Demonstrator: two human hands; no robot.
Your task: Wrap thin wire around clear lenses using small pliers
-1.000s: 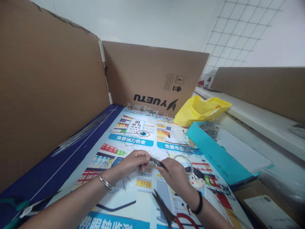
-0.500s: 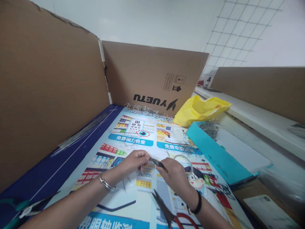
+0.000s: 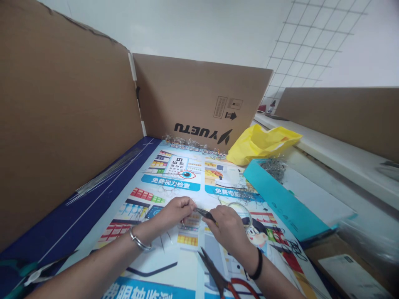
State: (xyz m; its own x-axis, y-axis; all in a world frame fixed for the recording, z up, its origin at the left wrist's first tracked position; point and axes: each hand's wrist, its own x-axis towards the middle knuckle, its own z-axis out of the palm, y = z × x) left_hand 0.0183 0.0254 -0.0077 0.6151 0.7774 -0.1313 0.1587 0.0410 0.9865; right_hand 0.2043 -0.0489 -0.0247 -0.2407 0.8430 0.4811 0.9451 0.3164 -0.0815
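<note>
My left hand (image 3: 182, 208) pinches a thin piece of wire (image 3: 183, 223), which curls below the fingers. In my right hand (image 3: 227, 222) is a pair of pliers (image 3: 204, 213), its jaws pointing left and meeting the wire at my left fingertips. Whether the jaws are fully closed is too small to tell. Scissors with red handles (image 3: 218, 274) lie on the printed sheet just below my hands. A coil of wire (image 3: 246, 211) rests behind my right hand.
Cardboard walls (image 3: 199, 99) stand at the back and left. Straight wires (image 3: 106, 174) lie along the left side. On the right are a yellow bag (image 3: 262, 145), a turquoise box (image 3: 280, 207) holding tangled wire (image 3: 274, 169), and several black loops (image 3: 294, 249). Green-handled cutters (image 3: 31, 272) lie lower left.
My right hand and the pliers have shifted very slightly, and the wire's curl below my left fingers looks a little different. The other things are where they were.
</note>
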